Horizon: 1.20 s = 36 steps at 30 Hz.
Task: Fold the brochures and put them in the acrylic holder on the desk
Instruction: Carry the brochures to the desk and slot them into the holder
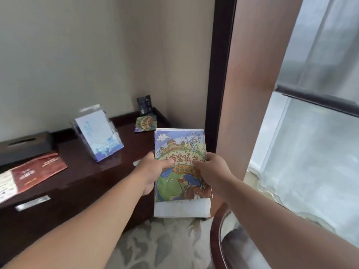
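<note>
Head view, brochure [174, 187], holder [91, 109], tissue box [25, 145], chair [215, 235]

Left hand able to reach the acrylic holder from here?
Probably yes: the desk between left hand and acrylic holder shows nothing in the way. But it grips the folded brochure, as does the right hand.
</note>
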Motion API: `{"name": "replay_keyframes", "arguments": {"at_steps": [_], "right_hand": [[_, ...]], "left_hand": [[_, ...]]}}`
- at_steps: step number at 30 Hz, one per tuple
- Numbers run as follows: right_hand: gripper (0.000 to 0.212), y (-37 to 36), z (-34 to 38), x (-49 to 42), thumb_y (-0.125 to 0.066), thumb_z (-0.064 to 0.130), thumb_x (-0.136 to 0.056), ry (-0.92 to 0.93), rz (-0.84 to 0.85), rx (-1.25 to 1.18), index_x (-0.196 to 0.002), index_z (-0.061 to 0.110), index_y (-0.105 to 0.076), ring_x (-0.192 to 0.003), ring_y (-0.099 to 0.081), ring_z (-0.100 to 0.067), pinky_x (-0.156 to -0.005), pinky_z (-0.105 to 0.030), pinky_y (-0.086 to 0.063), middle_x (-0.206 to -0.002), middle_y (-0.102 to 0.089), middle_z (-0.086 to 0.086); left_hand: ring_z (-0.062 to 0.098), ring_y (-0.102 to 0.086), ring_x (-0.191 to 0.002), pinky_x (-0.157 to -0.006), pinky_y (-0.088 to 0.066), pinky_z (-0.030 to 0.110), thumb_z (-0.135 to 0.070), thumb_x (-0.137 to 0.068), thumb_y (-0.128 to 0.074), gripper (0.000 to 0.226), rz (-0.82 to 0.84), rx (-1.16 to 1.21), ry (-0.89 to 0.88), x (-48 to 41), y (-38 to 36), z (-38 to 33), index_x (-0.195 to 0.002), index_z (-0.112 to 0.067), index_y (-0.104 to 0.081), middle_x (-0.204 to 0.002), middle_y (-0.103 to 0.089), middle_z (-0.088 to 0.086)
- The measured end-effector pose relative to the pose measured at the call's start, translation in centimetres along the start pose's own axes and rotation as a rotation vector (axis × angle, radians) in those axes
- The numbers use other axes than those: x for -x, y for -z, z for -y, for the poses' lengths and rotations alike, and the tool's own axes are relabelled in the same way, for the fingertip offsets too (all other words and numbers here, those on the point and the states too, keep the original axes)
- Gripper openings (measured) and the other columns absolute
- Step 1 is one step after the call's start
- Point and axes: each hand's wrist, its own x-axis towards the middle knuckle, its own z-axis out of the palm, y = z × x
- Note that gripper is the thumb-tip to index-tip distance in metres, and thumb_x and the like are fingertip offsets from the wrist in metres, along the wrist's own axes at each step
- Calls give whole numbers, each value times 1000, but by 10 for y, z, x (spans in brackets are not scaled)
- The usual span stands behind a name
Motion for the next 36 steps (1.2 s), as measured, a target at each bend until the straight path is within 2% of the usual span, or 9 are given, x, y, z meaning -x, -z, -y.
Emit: {"name": "replay_keyframes", "arguments": {"at_steps": [4, 9, 13, 15, 21, 24, 28, 36], "right_hand": [[7, -50, 25, -6, -59, 20, -95, 9, 67, -31, -93, 20, -65, -71, -75, -20, -60, -44, -62, -89, -76, -1], [9, -96, 50, -20, -58, 20, -96, 22, 137, -11, -94, 20, -66, -70, -75, -20, -63, -47, -62, -87, -76, 0], [8, -119, 63, -44, -58, 22, -96, 28, 191, 10, -96, 21, -66, -73, -75, -19, -66, -45, -63, -91, -76, 2], [8, -128, 68, -60, -58, 22, -96, 34, 219, 22, -94, 22, -66, -75, -75, -19, -67, -45, -63, -91, -76, 2], [10, -152, 85, -112, -58, 23, -97, 62, 302, 80, -91, 24, -66, -79, -74, -20, -71, -46, -62, -91, -75, 3], [9, -161, 92, -135, -58, 21, -97, 74, 329, 103, -96, 22, -67, -85, -73, -23, -77, -47, -61, -95, -75, 1], [11, -173, 94, -165, -58, 20, -97, 46, 356, 112, -97, 21, -69, -84, -73, -24, -78, -47, -61, -94, -75, 0], [10, -219, 91, -233, -60, 16, -95, -27, 327, 131, -96, 18, -70, -85, -73, -26, -79, -48, -60, -94, -76, -3]], "left_hand": [[30, -67, -103, -100, -49, 53, -7, -85, -73, 33, -59, 26, -16, -4, 53, -12, -116, -11, -60, -113, -71, 9], [29, -65, -108, -104, -43, 55, -10, -84, -75, 28, -131, 62, -15, -17, 102, -17, -108, -16, -61, -113, -71, 6], [33, -55, -124, -109, -37, 56, -17, -82, -78, 57, -188, 84, -17, -38, 123, -22, -132, -12, -51, -132, -61, 9], [33, -53, -126, -110, -36, 56, -17, -82, -78, 63, -218, 101, -20, -51, 130, -24, -137, -12, -48, -135, -59, 10], [32, -62, -112, -105, -43, 54, -10, -84, -75, 40, -310, 137, -3, -87, 146, -32, -120, -11, -59, -118, -69, 9], [33, -63, -111, -103, -45, 54, -10, -84, -75, 39, -340, 138, 10, -108, 152, -35, -119, -10, -59, -117, -69, 10], [31, -64, -109, -102, -46, 53, -11, -83, -76, 38, -359, 149, 29, -134, 158, -34, -117, -11, -60, -116, -70, 9], [29, -70, -94, -88, -55, 47, -7, -83, -75, 31, -330, 185, 99, -211, 190, -24, -110, -12, -62, -103, -73, 8]]}}
